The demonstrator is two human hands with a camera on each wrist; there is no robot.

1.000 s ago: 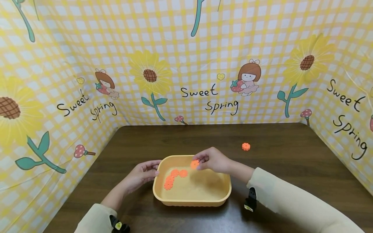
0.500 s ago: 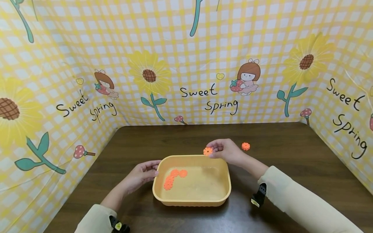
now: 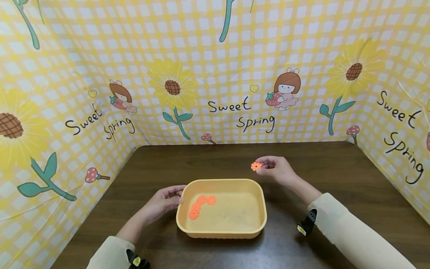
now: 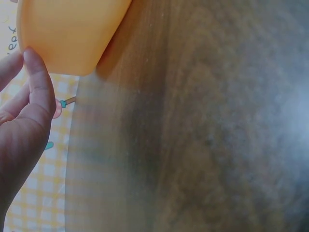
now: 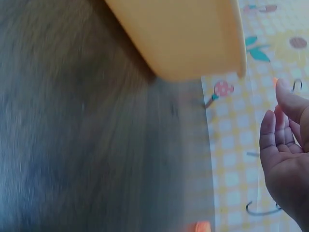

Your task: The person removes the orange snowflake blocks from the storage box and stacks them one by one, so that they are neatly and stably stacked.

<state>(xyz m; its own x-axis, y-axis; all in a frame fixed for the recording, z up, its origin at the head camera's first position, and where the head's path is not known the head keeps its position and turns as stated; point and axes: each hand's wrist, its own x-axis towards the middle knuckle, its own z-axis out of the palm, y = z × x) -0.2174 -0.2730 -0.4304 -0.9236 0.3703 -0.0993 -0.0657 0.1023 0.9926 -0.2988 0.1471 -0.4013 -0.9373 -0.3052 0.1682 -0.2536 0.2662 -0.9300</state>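
Observation:
My left hand (image 3: 164, 201) pinches the left rim of a yellow plastic basin (image 3: 235, 209); in the left wrist view the thumb (image 4: 39, 82) lies against the basin's outside. Several orange notched discs (image 3: 194, 212) lie in the basin's left part, some overlapping. Beyond the basin's back right corner, above the table, my right hand (image 3: 279, 170) holds an orange snowflake-like notched disc (image 3: 256, 166) between thumb and fingertips. Only a sliver of that disc shows past the thumb in the right wrist view. A separate orange piece (image 5: 203, 226) appears at that view's bottom edge; the right hand hides it in the head view.
The dark wooden table (image 3: 188, 160) has rounded back corners. A yellow checked cloth (image 3: 221, 74) with sunflowers and lettering hangs behind it and along both sides. Black straps with wrist cameras (image 3: 306, 223) sit at both cuffs.
My right hand has moved from over the basin back and to the right, carrying the orange disc, and now covers the loose disc on the table. My left hand and the basin have stayed put.

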